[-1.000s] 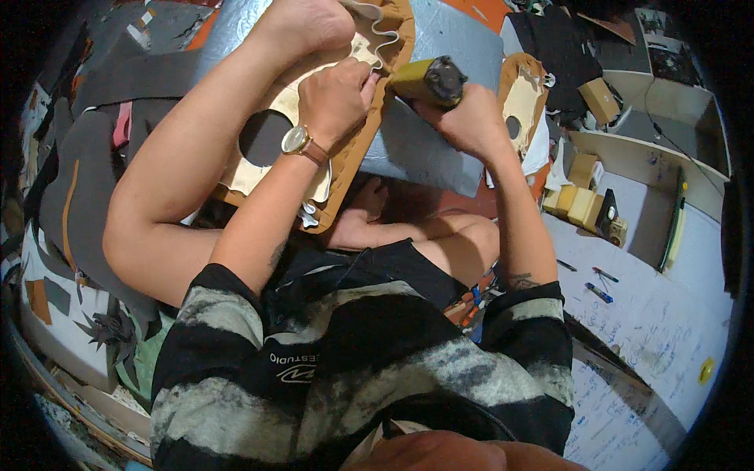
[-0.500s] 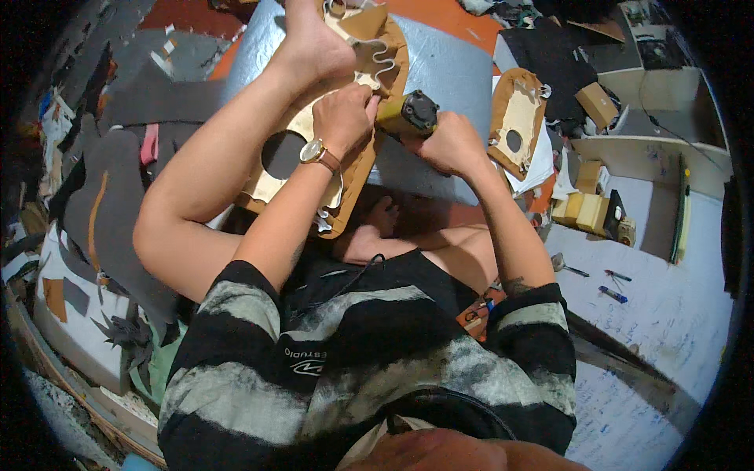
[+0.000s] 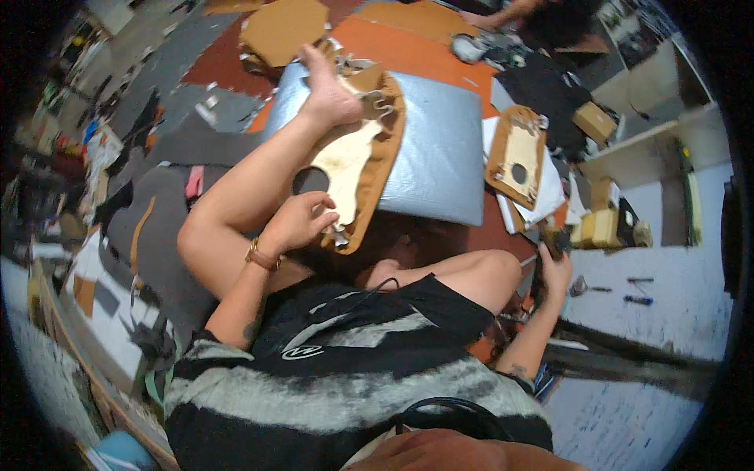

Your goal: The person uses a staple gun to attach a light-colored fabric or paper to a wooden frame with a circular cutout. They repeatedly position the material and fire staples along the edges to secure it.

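Observation:
A long panel [image 3: 343, 174] with a cream back, a round hole and a brown cover folded over its edges lies in front of me. My bare foot [image 3: 334, 100] rests on its far part. By the panel's near end is my left hand [image 3: 302, 222], its fingers loosely bent and apart with nothing in them. Out to the right, beside the shelf, my right hand [image 3: 556, 267] is closed round a yellow-and-black staple gun [image 3: 558, 242], small and partly blurred here.
A silvery padded sheet [image 3: 436, 145] lies under the panel. At right, a smaller brown-edged panel [image 3: 518, 157] sits on white sheets. Brown pieces [image 3: 284, 31] are stacked at the far left. Yellow blocks [image 3: 598, 228] stand at the right. Another person's arm [image 3: 506, 14] shows at the far edge.
My right hand has carried the staple gun from the panel's edge out to the right. My left hand has let go of the edge and drawn back toward the panel's near end.

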`<state>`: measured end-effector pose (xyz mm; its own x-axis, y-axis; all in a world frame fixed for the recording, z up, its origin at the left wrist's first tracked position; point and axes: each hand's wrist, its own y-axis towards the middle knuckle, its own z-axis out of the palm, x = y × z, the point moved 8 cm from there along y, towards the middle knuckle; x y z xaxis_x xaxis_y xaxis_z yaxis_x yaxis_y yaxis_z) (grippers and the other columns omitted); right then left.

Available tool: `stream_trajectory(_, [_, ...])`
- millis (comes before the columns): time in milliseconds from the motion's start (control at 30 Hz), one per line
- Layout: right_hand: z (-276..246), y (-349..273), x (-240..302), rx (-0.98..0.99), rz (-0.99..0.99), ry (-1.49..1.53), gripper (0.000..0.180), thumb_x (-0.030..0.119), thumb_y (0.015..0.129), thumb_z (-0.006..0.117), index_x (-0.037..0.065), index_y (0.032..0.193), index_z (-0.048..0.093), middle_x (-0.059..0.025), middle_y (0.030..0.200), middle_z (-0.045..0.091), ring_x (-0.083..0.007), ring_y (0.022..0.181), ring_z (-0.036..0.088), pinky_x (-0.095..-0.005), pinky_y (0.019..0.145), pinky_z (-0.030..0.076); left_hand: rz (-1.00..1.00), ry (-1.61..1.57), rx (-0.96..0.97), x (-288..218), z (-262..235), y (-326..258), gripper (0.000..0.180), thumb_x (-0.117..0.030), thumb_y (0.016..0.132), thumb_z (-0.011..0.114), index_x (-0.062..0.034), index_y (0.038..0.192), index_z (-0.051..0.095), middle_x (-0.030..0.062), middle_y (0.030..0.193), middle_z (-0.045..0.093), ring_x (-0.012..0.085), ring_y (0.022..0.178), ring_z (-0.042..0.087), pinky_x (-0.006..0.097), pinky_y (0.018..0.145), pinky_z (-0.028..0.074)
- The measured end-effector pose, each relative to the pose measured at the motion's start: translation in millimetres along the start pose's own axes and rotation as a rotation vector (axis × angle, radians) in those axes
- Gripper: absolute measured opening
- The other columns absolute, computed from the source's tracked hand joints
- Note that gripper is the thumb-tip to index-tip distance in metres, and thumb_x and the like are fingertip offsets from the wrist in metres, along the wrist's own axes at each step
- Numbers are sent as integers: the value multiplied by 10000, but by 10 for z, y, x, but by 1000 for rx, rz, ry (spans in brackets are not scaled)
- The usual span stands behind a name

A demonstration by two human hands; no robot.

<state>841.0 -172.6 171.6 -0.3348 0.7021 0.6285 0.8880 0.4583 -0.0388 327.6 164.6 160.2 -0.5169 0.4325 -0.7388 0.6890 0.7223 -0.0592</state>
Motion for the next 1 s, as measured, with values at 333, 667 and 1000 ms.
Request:
stream_trajectory(333, [214,-753,-809,217,435,1356,502,580,1094,554,84,1082,631,-28,838,614,-167,722,580,-334,660,502,-163,-457,-1117,635,-2331,-1540,225,-236,1063,691,-24,1018,750,27,905,759,102,783,688,275,685,554])
stream_trajectory(667, [809,-350,-1020,284,387,1139,545,621,1087,533,91,1146,648,-28,848,632,-166,715,584,-326,656,500,-948,-340,-377,3368,701,-2521,363,-332,933,692,14,986,788,174,824,766,334,785,744,479,708,579])
stream_trajectory(1000, [825,-394,-778,377,429,1009,559,631,1085,525,93,1165,653,-27,850,638,-162,708,584,-323,650,500,-654,-252,-671,3038,1150,-2893,334,-319,993,602,-44,1030,788,248,1055,765,464,1000,734,548,879,578])
